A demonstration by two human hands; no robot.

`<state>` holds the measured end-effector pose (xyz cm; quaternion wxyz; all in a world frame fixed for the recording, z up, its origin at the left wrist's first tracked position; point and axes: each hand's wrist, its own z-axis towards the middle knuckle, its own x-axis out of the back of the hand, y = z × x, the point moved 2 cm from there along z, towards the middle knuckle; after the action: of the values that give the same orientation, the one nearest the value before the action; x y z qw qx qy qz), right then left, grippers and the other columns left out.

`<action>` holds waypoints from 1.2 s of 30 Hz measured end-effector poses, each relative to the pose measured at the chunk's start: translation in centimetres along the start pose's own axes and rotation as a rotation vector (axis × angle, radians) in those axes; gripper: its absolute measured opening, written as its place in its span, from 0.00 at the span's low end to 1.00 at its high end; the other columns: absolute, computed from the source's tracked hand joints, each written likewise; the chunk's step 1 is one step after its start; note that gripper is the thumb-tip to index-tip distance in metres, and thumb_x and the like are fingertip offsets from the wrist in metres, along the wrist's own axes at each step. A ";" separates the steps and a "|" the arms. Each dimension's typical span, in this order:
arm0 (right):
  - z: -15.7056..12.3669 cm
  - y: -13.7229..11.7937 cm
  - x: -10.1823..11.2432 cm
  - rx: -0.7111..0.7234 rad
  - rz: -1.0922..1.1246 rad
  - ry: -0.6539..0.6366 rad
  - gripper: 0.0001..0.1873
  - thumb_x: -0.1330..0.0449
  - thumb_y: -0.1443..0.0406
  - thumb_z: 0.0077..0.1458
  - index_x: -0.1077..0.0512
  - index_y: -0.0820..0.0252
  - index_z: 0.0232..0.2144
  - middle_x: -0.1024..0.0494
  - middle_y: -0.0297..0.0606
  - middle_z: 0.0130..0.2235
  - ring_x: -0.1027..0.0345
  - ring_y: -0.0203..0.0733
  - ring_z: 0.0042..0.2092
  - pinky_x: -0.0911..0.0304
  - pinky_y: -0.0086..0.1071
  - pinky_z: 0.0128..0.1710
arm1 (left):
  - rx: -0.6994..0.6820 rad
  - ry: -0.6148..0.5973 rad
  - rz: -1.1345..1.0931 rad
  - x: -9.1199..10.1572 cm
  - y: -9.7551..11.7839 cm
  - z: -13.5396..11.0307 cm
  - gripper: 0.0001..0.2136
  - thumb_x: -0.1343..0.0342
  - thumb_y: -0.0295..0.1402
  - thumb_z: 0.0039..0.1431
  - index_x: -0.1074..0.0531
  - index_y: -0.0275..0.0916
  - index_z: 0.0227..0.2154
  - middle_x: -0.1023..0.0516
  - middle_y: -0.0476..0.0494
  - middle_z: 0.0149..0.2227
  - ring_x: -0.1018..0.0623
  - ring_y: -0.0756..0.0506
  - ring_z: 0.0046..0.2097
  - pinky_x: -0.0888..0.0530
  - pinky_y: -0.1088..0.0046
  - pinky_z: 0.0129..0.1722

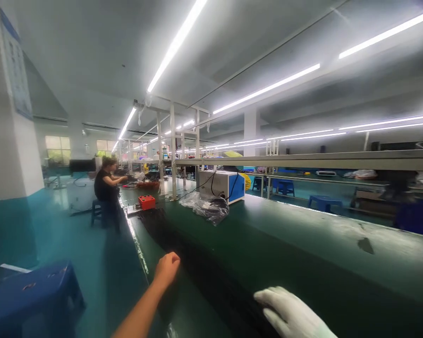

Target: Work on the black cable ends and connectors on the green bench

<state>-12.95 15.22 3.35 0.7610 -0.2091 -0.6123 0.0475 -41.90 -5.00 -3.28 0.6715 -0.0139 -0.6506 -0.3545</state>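
Workbench (268, 249) bears a red box (147, 202), plastic bag (207, 207) and machine (225, 182) beyond curled left fingers (172, 258) and parted right fingers (270, 294).

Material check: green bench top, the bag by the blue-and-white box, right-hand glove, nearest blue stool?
Green bench top: smooth sheet, perhaps rubber or laminate; soft sheen.
Bag: plastic film, clear and glossy; see-through, with bright crinkle highlights.
Glove: probably thin fabric; white, matte, weave too blurred to see.
Blue stool: likely moulded plastic; even colour, rounded edges.
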 end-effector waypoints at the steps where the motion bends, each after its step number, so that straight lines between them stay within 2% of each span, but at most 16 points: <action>1: 2.9 -1.2 -0.9 0.038 -0.012 -0.028 0.19 0.52 0.64 0.55 0.25 0.53 0.43 0.23 0.40 0.44 0.29 0.47 0.45 0.34 0.41 0.49 | 0.032 0.012 0.018 0.2 -1.6 1.0 0.11 0.47 0.36 0.63 0.30 0.36 0.44 0.26 0.43 0.45 0.24 0.45 0.43 0.26 0.61 0.43; 3: 8.3 -3.2 -3.2 0.097 -0.029 -0.063 0.20 0.52 0.67 0.54 0.25 0.56 0.44 0.23 0.42 0.44 0.30 0.46 0.46 0.34 0.39 0.48 | 0.067 0.032 0.053 0.7 -4.2 3.1 0.11 0.47 0.36 0.63 0.30 0.36 0.45 0.26 0.42 0.45 0.24 0.44 0.44 0.26 0.60 0.44; 5: 13.3 -5.0 -5.6 0.138 -0.035 -0.089 0.21 0.53 0.69 0.54 0.26 0.59 0.46 0.24 0.43 0.48 0.32 0.46 0.50 0.38 0.37 0.52 | 0.070 0.052 0.090 1.2 -6.1 5.4 0.11 0.47 0.36 0.63 0.30 0.36 0.45 0.26 0.42 0.46 0.25 0.44 0.45 0.26 0.60 0.45; 8: 19.9 -7.5 -9.0 0.192 -0.045 -0.126 0.24 0.55 0.70 0.56 0.30 0.62 0.52 0.30 0.43 0.56 0.41 0.47 0.59 0.49 0.38 0.61 | 0.046 0.083 0.142 1.6 -7.7 9.2 0.11 0.47 0.36 0.63 0.30 0.37 0.45 0.27 0.42 0.47 0.25 0.44 0.46 0.27 0.59 0.46; 10: 23.5 -8.9 -11.2 0.232 -0.056 -0.159 0.25 0.56 0.66 0.60 0.35 0.62 0.57 0.37 0.40 0.61 0.49 0.46 0.64 0.56 0.38 0.64 | 0.009 0.086 0.164 1.1 -7.9 11.8 0.11 0.47 0.36 0.63 0.30 0.37 0.45 0.27 0.42 0.48 0.26 0.43 0.47 0.27 0.58 0.47; 12: 26.5 -9.7 -13.2 0.257 -0.074 -0.216 0.27 0.56 0.60 0.62 0.41 0.61 0.60 0.42 0.40 0.64 0.53 0.46 0.65 0.59 0.41 0.65 | -0.048 0.065 0.169 0.0 -7.5 14.0 0.12 0.47 0.36 0.63 0.31 0.37 0.47 0.28 0.41 0.50 0.26 0.42 0.48 0.28 0.57 0.48; 14: 28.6 -9.5 -14.8 0.231 -0.108 -0.266 0.31 0.56 0.54 0.61 0.45 0.64 0.62 0.47 0.44 0.65 0.56 0.50 0.66 0.61 0.49 0.64 | -0.104 0.032 0.167 -1.3 -6.9 15.6 0.14 0.47 0.36 0.63 0.32 0.38 0.49 0.30 0.40 0.53 0.27 0.41 0.50 0.29 0.55 0.49; 16: 29.7 -8.7 -15.6 0.160 -0.150 -0.276 0.35 0.58 0.52 0.61 0.49 0.70 0.63 0.51 0.50 0.65 0.59 0.56 0.66 0.64 0.58 0.63 | -0.146 0.007 0.169 -2.1 -6.6 16.0 0.16 0.46 0.37 0.63 0.34 0.38 0.52 0.32 0.39 0.55 0.29 0.39 0.53 0.31 0.52 0.52; 18: 29.6 -7.8 -15.5 0.111 -0.182 -0.263 0.37 0.61 0.50 0.61 0.51 0.72 0.63 0.54 0.53 0.66 0.63 0.58 0.67 0.66 0.59 0.62 | -0.184 -0.008 0.176 -2.0 -6.8 15.3 0.18 0.46 0.38 0.62 0.34 0.38 0.53 0.34 0.39 0.57 0.32 0.38 0.56 0.34 0.49 0.54; 22: 27.0 -7.1 -14.5 0.131 -0.200 -0.278 0.38 0.61 0.46 0.60 0.50 0.65 0.64 0.55 0.49 0.66 0.64 0.56 0.67 0.68 0.56 0.63 | -0.225 -0.019 0.189 -0.5 -7.4 12.9 0.19 0.49 0.41 0.63 0.34 0.37 0.54 0.36 0.36 0.60 0.37 0.36 0.61 0.43 0.48 0.60; 24: 25.4 -6.8 -13.9 0.143 -0.195 -0.277 0.37 0.62 0.46 0.60 0.50 0.62 0.64 0.55 0.47 0.67 0.65 0.55 0.67 0.71 0.57 0.63 | -0.259 -0.031 0.188 -0.1 -6.9 11.9 0.24 0.50 0.44 0.62 0.38 0.39 0.58 0.41 0.36 0.63 0.42 0.37 0.64 0.47 0.52 0.63; 26: 24.0 -6.0 -13.2 0.157 -0.180 -0.290 0.37 0.61 0.46 0.60 0.51 0.61 0.64 0.54 0.44 0.67 0.65 0.54 0.67 0.72 0.57 0.63 | -0.308 -0.073 0.185 0.0 -6.0 11.2 0.27 0.50 0.46 0.61 0.42 0.41 0.61 0.44 0.39 0.65 0.43 0.39 0.65 0.47 0.57 0.64; 29: 21.7 -3.9 -11.8 0.143 -0.149 -0.330 0.37 0.58 0.45 0.59 0.48 0.58 0.63 0.50 0.41 0.66 0.62 0.55 0.67 0.68 0.57 0.63 | -0.323 -0.142 0.199 0.3 -4.8 10.1 0.23 0.52 0.45 0.62 0.33 0.40 0.56 0.31 0.37 0.58 0.34 0.37 0.60 0.43 0.53 0.61; 31: 19.6 -2.2 -10.5 0.087 -0.138 -0.302 0.38 0.59 0.45 0.59 0.48 0.61 0.63 0.50 0.44 0.66 0.62 0.55 0.67 0.67 0.56 0.64 | -0.330 -0.155 0.204 0.4 -3.8 9.1 0.22 0.52 0.45 0.62 0.31 0.38 0.54 0.29 0.34 0.55 0.33 0.34 0.59 0.44 0.48 0.60; 34: 15.2 -0.4 -8.6 0.033 -0.116 -0.284 0.38 0.60 0.45 0.60 0.50 0.62 0.64 0.53 0.44 0.66 0.65 0.51 0.67 0.69 0.52 0.65 | -0.422 -0.195 0.170 -0.3 -1.9 7.0 0.28 0.52 0.48 0.61 0.40 0.41 0.60 0.41 0.39 0.64 0.44 0.37 0.65 0.49 0.53 0.63; 36: 11.8 0.4 -7.6 0.044 -0.073 -0.348 0.37 0.57 0.45 0.59 0.51 0.56 0.64 0.53 0.38 0.67 0.66 0.50 0.68 0.72 0.51 0.65 | -0.476 -0.250 0.145 -1.1 -0.6 5.3 0.30 0.52 0.50 0.60 0.43 0.43 0.62 0.46 0.43 0.66 0.48 0.40 0.67 0.51 0.58 0.65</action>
<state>-25.99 16.17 -1.75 0.6492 -0.1587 -0.7407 0.0685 -46.70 -2.39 -3.71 0.5874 -0.2613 -0.6242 -0.4439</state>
